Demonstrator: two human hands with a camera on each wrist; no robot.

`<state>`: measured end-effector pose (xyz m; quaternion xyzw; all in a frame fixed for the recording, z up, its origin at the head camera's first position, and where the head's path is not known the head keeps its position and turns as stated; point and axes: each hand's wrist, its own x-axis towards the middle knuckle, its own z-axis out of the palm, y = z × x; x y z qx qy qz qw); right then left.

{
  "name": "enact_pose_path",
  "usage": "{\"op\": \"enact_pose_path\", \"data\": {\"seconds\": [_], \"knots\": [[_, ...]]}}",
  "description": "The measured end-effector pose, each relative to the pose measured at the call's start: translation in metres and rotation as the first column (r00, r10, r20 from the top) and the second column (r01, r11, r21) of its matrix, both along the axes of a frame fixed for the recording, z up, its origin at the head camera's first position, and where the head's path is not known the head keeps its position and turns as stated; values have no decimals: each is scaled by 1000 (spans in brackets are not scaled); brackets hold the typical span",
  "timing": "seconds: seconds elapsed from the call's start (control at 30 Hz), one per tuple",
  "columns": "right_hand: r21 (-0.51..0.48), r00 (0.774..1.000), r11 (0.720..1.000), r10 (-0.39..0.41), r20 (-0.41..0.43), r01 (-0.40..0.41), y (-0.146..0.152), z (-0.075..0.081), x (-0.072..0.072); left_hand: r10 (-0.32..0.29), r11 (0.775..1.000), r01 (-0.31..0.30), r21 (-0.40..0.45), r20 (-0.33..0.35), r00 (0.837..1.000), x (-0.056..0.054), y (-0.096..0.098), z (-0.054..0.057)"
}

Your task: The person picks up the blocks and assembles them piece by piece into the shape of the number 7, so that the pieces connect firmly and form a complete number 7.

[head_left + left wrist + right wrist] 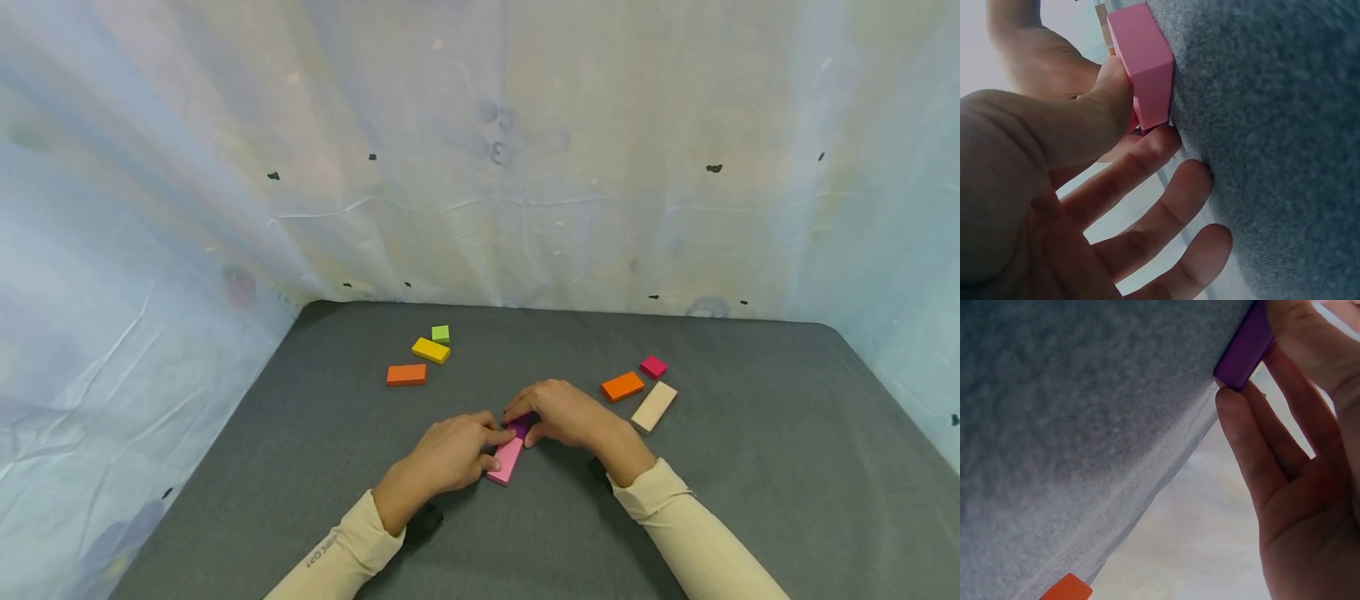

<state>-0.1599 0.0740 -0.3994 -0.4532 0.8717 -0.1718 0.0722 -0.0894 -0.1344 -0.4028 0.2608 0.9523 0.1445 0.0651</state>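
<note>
A long pink block (pixel 506 463) lies flat on the grey table near the front middle. Its far end meets a purple block (pixel 519 427), partly covered by fingers. My left hand (pixel 448 454) pinches the pink block between thumb and index finger; in the left wrist view the thumb presses one side of the pink block (pixel 1140 37), and the other fingers are spread. From the far right, my right hand (pixel 567 414) holds the purple block with thumb and fingers. The right wrist view shows the purple block (pixel 1242 356) between them, its fingertips at the block's end.
Left of the hands lie an orange block (pixel 407 375), a yellow block (pixel 431 350) and a small green block (pixel 440 334). On the right are another orange block (pixel 622 387), a red block (pixel 653 367) and a beige block (pixel 654 407). A pale curtain (pixel 495 242) rises behind the table.
</note>
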Motion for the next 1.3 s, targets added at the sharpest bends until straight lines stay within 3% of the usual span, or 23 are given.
{"op": "enact_pose_path", "data": {"seconds": [0.27, 0.4, 0.63, 0.97, 1.3], "knots": [[5, 999, 1000, 28, 28, -28, 9, -2, -4, -1, 1000, 2, -26, 5, 1000, 1, 0, 1], [-4, 1000, 1000, -13, 28, 13, 27, -1, -10, -2, 1000, 2, -17, 2, 1000, 0, 0, 0], [-68, 988, 990, -127, -86, 122, 77, -2, -26, 8, 1000, -8, -17, 18, 1000, 1, 0, 2], [-105, 937, 966, -257, -237, 238, 150, -14, -38, 16, 1000, -16, 2, 62, 998, 0, 0, 1], [-182, 954, 951, -274, -118, 250, 163, -21, -36, 43, 999, -44, 10, 94, 995, -1, 0, 4]]}}
